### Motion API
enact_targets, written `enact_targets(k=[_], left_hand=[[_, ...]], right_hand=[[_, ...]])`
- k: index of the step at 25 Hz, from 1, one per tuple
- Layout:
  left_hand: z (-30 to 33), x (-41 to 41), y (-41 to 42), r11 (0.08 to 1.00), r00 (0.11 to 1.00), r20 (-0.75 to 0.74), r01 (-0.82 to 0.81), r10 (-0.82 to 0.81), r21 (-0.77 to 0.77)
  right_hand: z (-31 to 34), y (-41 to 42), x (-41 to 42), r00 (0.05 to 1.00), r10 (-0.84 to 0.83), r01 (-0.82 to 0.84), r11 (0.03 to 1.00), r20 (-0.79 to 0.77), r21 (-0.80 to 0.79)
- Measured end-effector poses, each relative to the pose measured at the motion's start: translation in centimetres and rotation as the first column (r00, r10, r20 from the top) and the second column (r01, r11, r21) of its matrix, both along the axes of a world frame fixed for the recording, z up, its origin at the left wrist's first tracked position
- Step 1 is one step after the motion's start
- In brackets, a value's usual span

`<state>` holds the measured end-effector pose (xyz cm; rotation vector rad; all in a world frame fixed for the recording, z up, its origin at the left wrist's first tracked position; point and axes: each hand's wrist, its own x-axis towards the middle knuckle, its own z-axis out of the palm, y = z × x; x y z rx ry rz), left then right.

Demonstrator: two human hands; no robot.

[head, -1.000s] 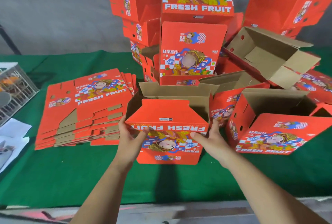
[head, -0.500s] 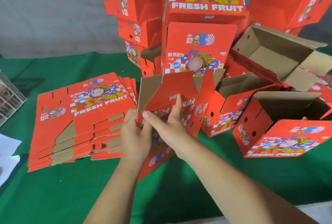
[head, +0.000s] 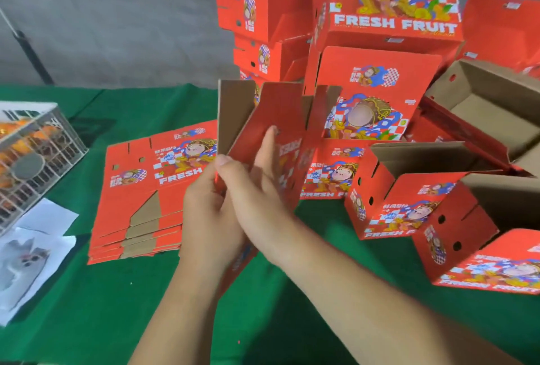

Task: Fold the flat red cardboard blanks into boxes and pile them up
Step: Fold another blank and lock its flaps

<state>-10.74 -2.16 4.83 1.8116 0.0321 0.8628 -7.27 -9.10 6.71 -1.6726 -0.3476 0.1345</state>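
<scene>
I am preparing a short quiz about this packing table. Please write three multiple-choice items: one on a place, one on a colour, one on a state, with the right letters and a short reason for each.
1. Where does the stack of flat red blanks lie?
A. left of the hands
B. on the folded boxes
C. inside the wire crate

2. What colour is the table cloth?
A. blue
B. green
C. white

3. What state is the box in the hands in?
A. flat on the stack
B. finished and piled
C. partly folded, held off the table

Answers:
1 A, the stack lies on the cloth left of the left hand.
2 B, green shows all around the boxes.
3 C, the left hand and the right hand hold it, flaps open.
</scene>
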Motion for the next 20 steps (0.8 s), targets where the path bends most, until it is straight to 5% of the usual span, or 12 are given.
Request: enact_targets(k=[3, 5, 9, 11, 13, 16, 20], left_hand=[[1.1, 0.3, -1.1, 0.993, 0.993, 0.013, 0.121, -0.121, -0.003], [0.5, 0.2, -2.1, 0.950, 0.958, -0.015, 0.282, -0.287, -0.136], [-0.6, 0.6, -1.9, 0.673, 0.786, 0.021, 0.543, -0.618, -0.502], [-0.3, 2.0, -1.6, 0.644, 0.780, 0.005, 0.521, -0.626, -0.560], [-0.6, 3.3, -2.0, 0.751, 0.837, -0.087, 0.434, -0.540, -0.497], [-2.5, 3.5, -4.1, 0.929, 0.934, -0.015, 0.354, -0.358, -0.109], [-2.8, 5.0, -5.5, 0.979, 0.974, 0.104, 0.203, -0.203, 0.018]], right_hand=[[0.8, -0.1, 0.8, 0.997, 0.074, -0.074, 0.997, -0.025, 0.030], [1.2, -1.0, 1.2, 0.999, 0.030, -0.031, 0.998, 0.031, 0.050], [2.0, -2.0, 1.9, 0.995, -0.062, 0.047, 0.984, 0.079, 0.172], [2.1, -2.3, 2.2, 0.994, -0.082, 0.066, 0.977, 0.067, 0.204], [1.8, -2.9, 2.3, 0.990, -0.091, 0.062, 0.969, 0.111, 0.240], [1.1, -4.7, 2.9, 0.963, -0.136, 0.059, 0.949, 0.234, 0.308], [1.2, -7.0, 4.2, 0.899, -0.102, 0.056, 0.991, 0.425, 0.121]])
